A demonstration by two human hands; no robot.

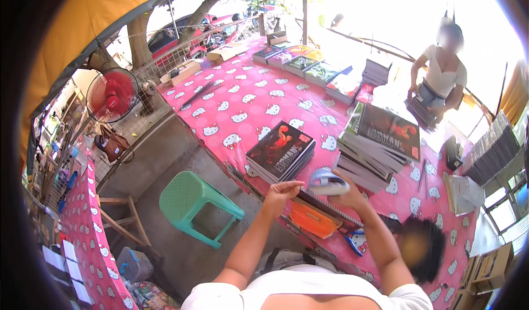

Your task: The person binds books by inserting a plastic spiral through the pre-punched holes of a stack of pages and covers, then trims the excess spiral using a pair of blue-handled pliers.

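My right hand (349, 197) holds a pale blue and white object (327, 183), its kind unclear, above the near edge of a table covered in pink cartoon-cat cloth (242, 106). My left hand (281, 191) hovers just left of it with fingers loosely curled and nothing in it. A stack of dark spiral notebooks with red covers (281, 151) lies just beyond my left hand. A taller, uneven pile of notebooks (380, 144) stands beyond my right hand. An orange flat thing (313, 219) lies at the table edge below my hands.
A green plastic stool (193, 202) stands on the concrete floor to my left. More notebook stacks (300, 62) line the far table edge. A person (441, 76) holds a stack at the far right. A red fan (113, 95) stands at the left.
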